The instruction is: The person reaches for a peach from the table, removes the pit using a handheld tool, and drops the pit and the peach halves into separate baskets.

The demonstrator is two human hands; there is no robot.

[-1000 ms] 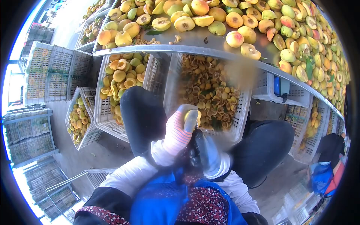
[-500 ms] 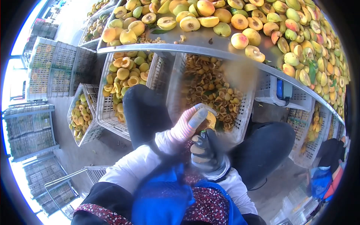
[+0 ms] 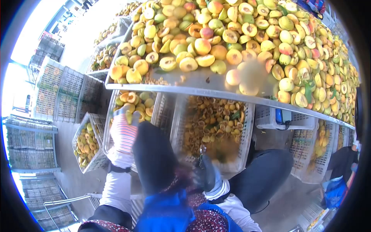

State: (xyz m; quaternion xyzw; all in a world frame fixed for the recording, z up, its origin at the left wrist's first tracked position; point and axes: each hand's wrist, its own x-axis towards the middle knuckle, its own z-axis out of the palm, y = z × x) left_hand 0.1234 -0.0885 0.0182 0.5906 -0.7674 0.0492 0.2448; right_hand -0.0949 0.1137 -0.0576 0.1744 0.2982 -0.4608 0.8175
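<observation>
My left hand [image 3: 124, 133], in a striped glove with grey fingertips, reaches over a white crate [image 3: 110, 112] of peach halves [image 3: 135, 101]. Its thumb and fingers are apart, and no fruit shows between them. In front of my body, my right hand [image 3: 206, 174], in a dark glove, is closed around a small metal-tipped hand tool [image 3: 203, 150] whose tip points up; the handle is hidden in the fist. Just beyond that hand is another white crate [image 3: 249, 133], holding brownish scraps and hollowed fruit pieces [image 3: 212, 120].
A metal-edged table [image 3: 193, 91] heaped with whole and halved peaches [image 3: 286, 36] spans the view ahead. A smaller crate of fruit [image 3: 87, 145] stands left; stacked crates [image 3: 58, 91] rise behind it. Another person's leg [image 3: 342, 158] appears at far right. Blurry smudges cover parts of the view.
My left hand has moved from beside my right hand, where a peach half was held, out to the left crate. My right hand has lowered slightly with the tool. The camera view has shifted.
</observation>
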